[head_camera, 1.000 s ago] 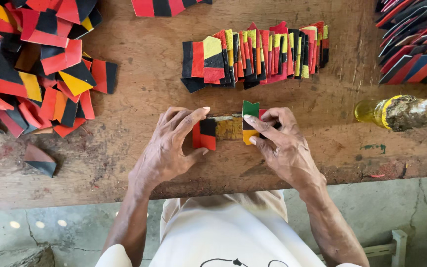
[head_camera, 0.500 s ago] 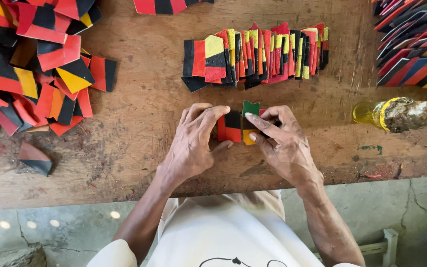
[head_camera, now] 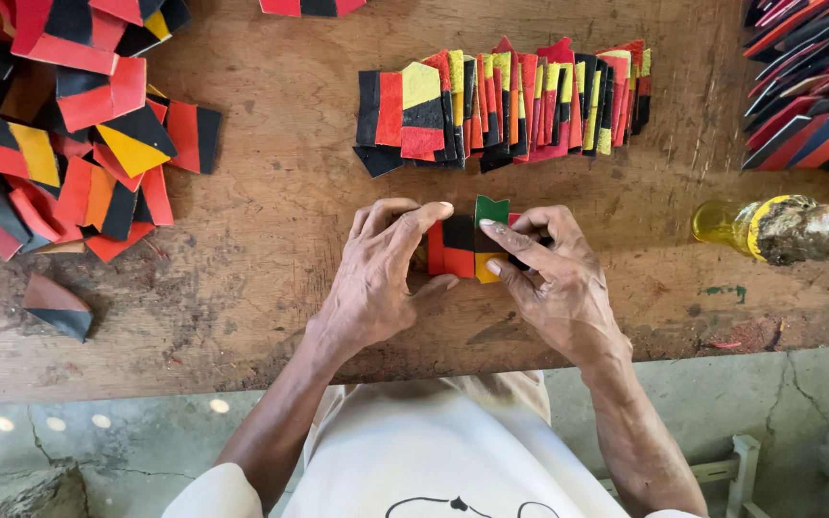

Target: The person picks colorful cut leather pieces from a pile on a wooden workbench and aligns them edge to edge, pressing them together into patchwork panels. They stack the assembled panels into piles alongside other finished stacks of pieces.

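I see my left hand (head_camera: pixel 376 278) and right hand (head_camera: pixel 554 278) both pinching a small stack of coloured pieces (head_camera: pixel 462 247), which look thin, light and bendy, best gripped at the edges.

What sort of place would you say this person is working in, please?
Probably a small craft workshop: a worn wooden bench, heaps of cut coloured pieces, a neat row of them, and a smeared yellow bottle.

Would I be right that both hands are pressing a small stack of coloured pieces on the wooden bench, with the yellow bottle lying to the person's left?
Not quite: the yellow bottle lies to the person's right, as the head view shows. Both the left hand and the right hand do press the small stack of coloured pieces on the wooden bench.
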